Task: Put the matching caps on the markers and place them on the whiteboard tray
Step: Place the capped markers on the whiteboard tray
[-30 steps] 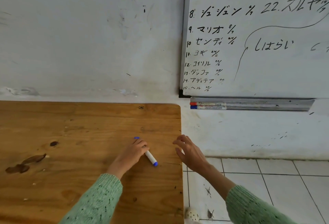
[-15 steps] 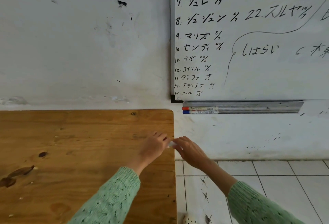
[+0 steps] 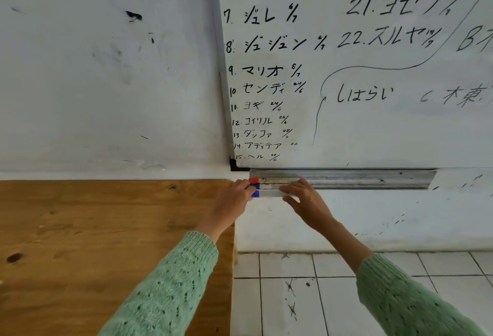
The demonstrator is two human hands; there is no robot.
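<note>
we hold the blue-capped marker (image 3: pixel 269 193) level just below the whiteboard tray (image 3: pixel 373 179), left hand (image 3: pixel 234 202) pinching its cap end and right hand (image 3: pixel 304 199) closed around its barrel, and a careless nudge could knock off the two markers (image 3: pixel 269 183) already there.

I see both hands holding a blue-capped marker (image 3: pixel 269 193) level, just below the whiteboard tray's (image 3: pixel 373 179) left end: left hand (image 3: pixel 231 202) at the capped end, right hand (image 3: pixel 304 199) on the barrel. A red-capped marker (image 3: pixel 266 180) and another blue-capped one (image 3: pixel 268 186) lie in the tray. The wooden table (image 3: pixel 93 229) stands left.
</note>
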